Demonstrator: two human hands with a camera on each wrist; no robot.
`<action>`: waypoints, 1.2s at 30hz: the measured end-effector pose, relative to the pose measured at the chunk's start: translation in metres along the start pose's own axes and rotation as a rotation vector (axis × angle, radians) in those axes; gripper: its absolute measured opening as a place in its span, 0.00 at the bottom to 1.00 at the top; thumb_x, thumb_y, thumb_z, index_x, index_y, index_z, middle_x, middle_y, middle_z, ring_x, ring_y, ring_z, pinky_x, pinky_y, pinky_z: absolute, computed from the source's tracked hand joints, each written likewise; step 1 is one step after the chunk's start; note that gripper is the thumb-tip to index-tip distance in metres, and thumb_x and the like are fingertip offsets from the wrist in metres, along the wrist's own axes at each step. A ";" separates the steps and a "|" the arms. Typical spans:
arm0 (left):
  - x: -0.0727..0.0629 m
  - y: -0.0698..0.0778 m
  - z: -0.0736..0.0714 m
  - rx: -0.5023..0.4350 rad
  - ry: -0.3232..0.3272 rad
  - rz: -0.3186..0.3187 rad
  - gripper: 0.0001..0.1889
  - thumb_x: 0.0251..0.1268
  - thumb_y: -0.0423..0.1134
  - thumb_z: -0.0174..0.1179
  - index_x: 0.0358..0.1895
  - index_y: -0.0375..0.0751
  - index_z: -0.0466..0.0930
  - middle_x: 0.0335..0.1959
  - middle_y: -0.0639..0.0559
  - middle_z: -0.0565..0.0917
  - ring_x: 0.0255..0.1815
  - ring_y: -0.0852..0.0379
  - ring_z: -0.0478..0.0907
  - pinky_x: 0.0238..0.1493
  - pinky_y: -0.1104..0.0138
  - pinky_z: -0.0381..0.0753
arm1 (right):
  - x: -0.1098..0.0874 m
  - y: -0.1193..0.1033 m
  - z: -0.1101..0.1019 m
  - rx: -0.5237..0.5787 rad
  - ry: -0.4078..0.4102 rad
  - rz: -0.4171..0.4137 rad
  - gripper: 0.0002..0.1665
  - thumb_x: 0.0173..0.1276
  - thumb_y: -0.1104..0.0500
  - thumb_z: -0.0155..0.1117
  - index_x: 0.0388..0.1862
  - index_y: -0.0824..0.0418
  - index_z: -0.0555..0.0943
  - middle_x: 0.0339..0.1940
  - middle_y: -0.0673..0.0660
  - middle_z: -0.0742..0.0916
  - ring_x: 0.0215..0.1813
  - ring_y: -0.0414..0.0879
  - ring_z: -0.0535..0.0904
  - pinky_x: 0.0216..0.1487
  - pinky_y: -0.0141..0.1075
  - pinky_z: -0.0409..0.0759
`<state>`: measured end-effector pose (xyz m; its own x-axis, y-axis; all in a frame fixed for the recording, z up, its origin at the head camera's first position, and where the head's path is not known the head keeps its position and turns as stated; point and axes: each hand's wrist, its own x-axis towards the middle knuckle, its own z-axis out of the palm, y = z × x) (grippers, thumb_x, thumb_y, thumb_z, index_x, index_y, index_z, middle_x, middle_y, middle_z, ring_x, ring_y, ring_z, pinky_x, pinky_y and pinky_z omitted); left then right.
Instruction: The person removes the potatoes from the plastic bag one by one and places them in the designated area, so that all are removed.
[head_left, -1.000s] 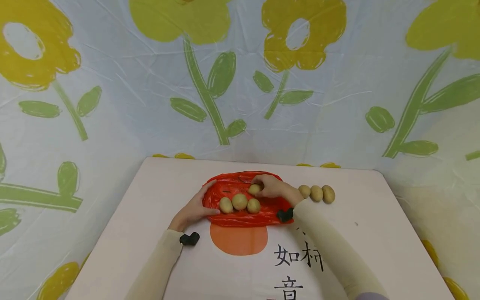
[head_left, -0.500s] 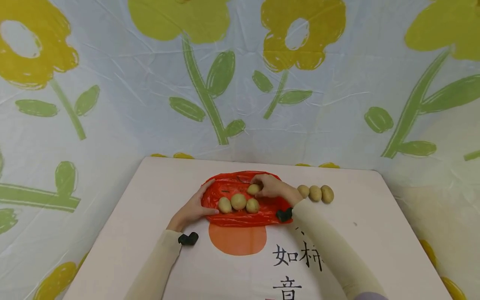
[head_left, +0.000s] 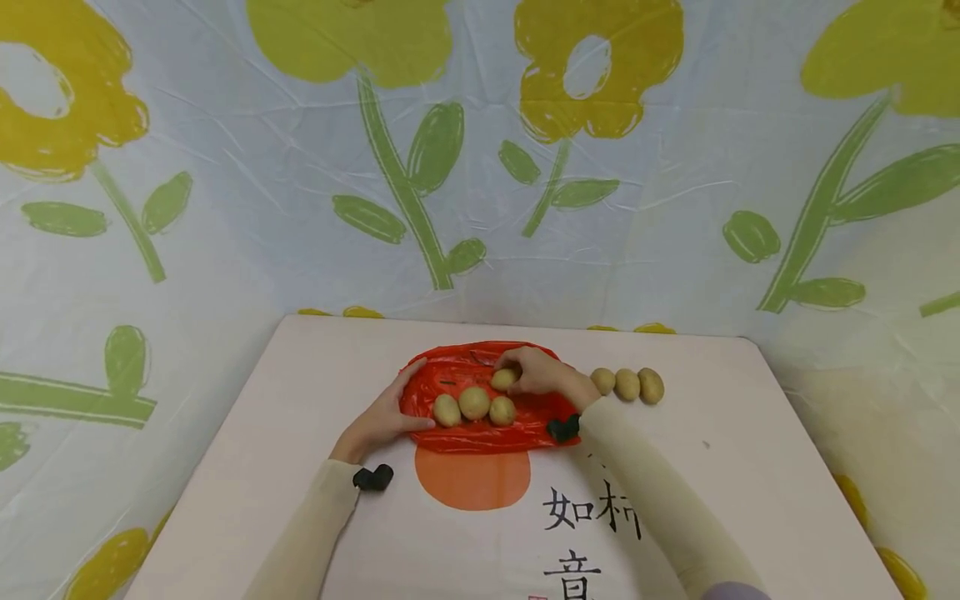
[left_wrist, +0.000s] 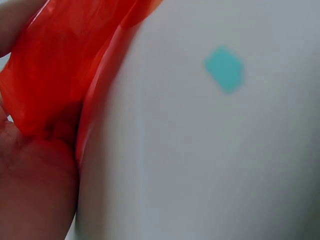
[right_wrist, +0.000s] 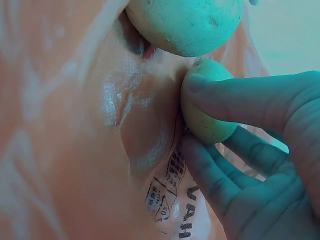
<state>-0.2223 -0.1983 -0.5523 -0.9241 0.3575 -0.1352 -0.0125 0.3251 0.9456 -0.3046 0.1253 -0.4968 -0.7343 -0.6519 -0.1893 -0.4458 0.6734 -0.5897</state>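
A red plastic bag (head_left: 542,408) lies spread on the table. On it sit three potatoes in a row, the middle potato (head_left: 474,403) being the largest. Behind the row, my right hand (head_left: 536,372) pinches another potato (head_left: 504,380) at the bag's surface. The right wrist view shows the thumb and fingers around this potato (right_wrist: 207,127), with a second potato (right_wrist: 192,25) close by. My left hand (head_left: 378,421) rests at the bag's left edge, thumb and fingers spread. In the left wrist view, red plastic (left_wrist: 55,65) covers part of its palm.
Three more potatoes, the middle one a rounded potato (head_left: 627,384), sit in a row on the table right of the bag. The pale table cover (head_left: 420,550) has an orange shape and black characters printed on it. A flower-patterned cloth (head_left: 300,208) hangs behind.
The head view has shifted slightly, so everything sits a little further left. Both hands and the potatoes hold nearly the same places relative to the bag.
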 end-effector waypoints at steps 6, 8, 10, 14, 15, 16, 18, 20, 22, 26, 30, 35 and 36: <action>-0.001 0.001 -0.001 0.013 -0.004 0.014 0.57 0.52 0.42 0.80 0.83 0.65 0.50 0.83 0.52 0.54 0.84 0.43 0.48 0.81 0.40 0.51 | -0.002 -0.001 0.000 0.008 0.016 0.022 0.20 0.65 0.59 0.75 0.56 0.54 0.85 0.54 0.53 0.87 0.54 0.48 0.79 0.62 0.46 0.80; -0.001 0.001 -0.001 0.011 -0.003 0.019 0.58 0.53 0.41 0.79 0.83 0.64 0.50 0.83 0.52 0.54 0.85 0.43 0.48 0.81 0.40 0.51 | -0.002 0.000 0.001 0.016 0.022 0.026 0.20 0.64 0.59 0.75 0.56 0.54 0.85 0.53 0.53 0.87 0.54 0.48 0.79 0.62 0.46 0.80; -0.002 0.001 0.000 0.005 -0.002 0.019 0.57 0.53 0.41 0.79 0.83 0.64 0.50 0.84 0.52 0.54 0.85 0.43 0.47 0.81 0.40 0.51 | -0.002 0.000 0.001 0.027 0.028 0.028 0.21 0.64 0.59 0.76 0.56 0.55 0.85 0.53 0.53 0.87 0.54 0.48 0.79 0.62 0.47 0.80; -0.003 0.001 0.000 -0.008 -0.004 0.008 0.58 0.53 0.40 0.79 0.83 0.64 0.49 0.84 0.51 0.53 0.85 0.43 0.47 0.81 0.39 0.51 | -0.003 -0.001 -0.002 0.062 0.039 0.040 0.22 0.64 0.58 0.76 0.57 0.56 0.85 0.56 0.54 0.86 0.55 0.49 0.78 0.63 0.48 0.79; -0.003 0.001 0.000 -0.006 -0.003 0.009 0.58 0.53 0.41 0.79 0.83 0.64 0.49 0.84 0.51 0.53 0.85 0.43 0.47 0.81 0.39 0.51 | -0.003 -0.001 -0.003 0.071 0.045 0.044 0.23 0.64 0.57 0.76 0.58 0.57 0.84 0.56 0.55 0.86 0.56 0.49 0.78 0.63 0.48 0.79; -0.003 0.001 0.001 -0.005 -0.003 0.010 0.58 0.53 0.41 0.79 0.83 0.64 0.49 0.84 0.51 0.53 0.84 0.42 0.47 0.81 0.39 0.52 | -0.004 -0.002 -0.005 0.080 0.051 0.054 0.23 0.64 0.57 0.76 0.58 0.56 0.84 0.57 0.55 0.86 0.56 0.49 0.78 0.63 0.48 0.79; -0.002 0.001 0.001 -0.002 0.000 0.013 0.58 0.53 0.41 0.79 0.83 0.65 0.49 0.84 0.51 0.53 0.84 0.43 0.48 0.80 0.39 0.53 | -0.005 -0.003 -0.008 0.098 0.066 0.067 0.23 0.64 0.57 0.76 0.58 0.56 0.84 0.56 0.55 0.86 0.55 0.49 0.78 0.62 0.47 0.79; -0.002 0.001 0.001 0.004 0.004 0.020 0.58 0.53 0.41 0.79 0.83 0.64 0.49 0.84 0.51 0.53 0.84 0.42 0.48 0.80 0.38 0.54 | -0.006 -0.004 -0.011 0.107 0.080 0.062 0.22 0.65 0.56 0.76 0.57 0.56 0.83 0.55 0.55 0.86 0.53 0.49 0.78 0.60 0.46 0.80; -0.001 0.002 0.001 0.005 0.005 0.017 0.58 0.53 0.41 0.79 0.83 0.64 0.49 0.84 0.51 0.54 0.84 0.42 0.48 0.80 0.39 0.54 | -0.008 -0.005 -0.013 0.110 0.089 0.055 0.22 0.65 0.56 0.75 0.57 0.56 0.83 0.53 0.55 0.86 0.51 0.48 0.78 0.57 0.44 0.80; 0.000 0.001 0.001 0.006 -0.003 0.020 0.58 0.53 0.41 0.79 0.83 0.64 0.48 0.84 0.49 0.53 0.84 0.41 0.47 0.80 0.38 0.53 | -0.015 -0.007 -0.018 0.132 0.122 0.042 0.22 0.65 0.57 0.75 0.57 0.56 0.83 0.52 0.55 0.86 0.50 0.49 0.78 0.55 0.43 0.80; -0.001 0.002 0.000 0.004 -0.002 0.017 0.58 0.53 0.41 0.79 0.83 0.64 0.48 0.84 0.49 0.52 0.84 0.41 0.47 0.81 0.38 0.51 | -0.021 -0.009 -0.023 0.165 0.156 0.032 0.23 0.65 0.59 0.75 0.58 0.58 0.82 0.56 0.57 0.85 0.53 0.51 0.78 0.58 0.46 0.80; -0.002 0.003 0.001 -0.012 0.008 -0.007 0.59 0.52 0.41 0.80 0.83 0.65 0.49 0.84 0.51 0.52 0.85 0.42 0.46 0.81 0.39 0.51 | -0.027 -0.009 -0.027 0.197 0.183 0.021 0.24 0.65 0.62 0.75 0.59 0.60 0.81 0.59 0.60 0.85 0.58 0.57 0.81 0.62 0.51 0.81; -0.002 0.003 0.001 -0.016 0.010 -0.011 0.59 0.51 0.41 0.80 0.83 0.65 0.49 0.84 0.51 0.52 0.85 0.42 0.46 0.81 0.39 0.51 | -0.029 -0.009 -0.028 0.206 0.189 0.020 0.24 0.65 0.62 0.75 0.59 0.60 0.81 0.60 0.61 0.85 0.58 0.59 0.81 0.62 0.51 0.81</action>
<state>-0.2205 -0.1969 -0.5495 -0.9275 0.3455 -0.1427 -0.0287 0.3148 0.9487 -0.2935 0.1475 -0.4641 -0.8329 -0.5496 -0.0645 -0.3309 0.5881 -0.7380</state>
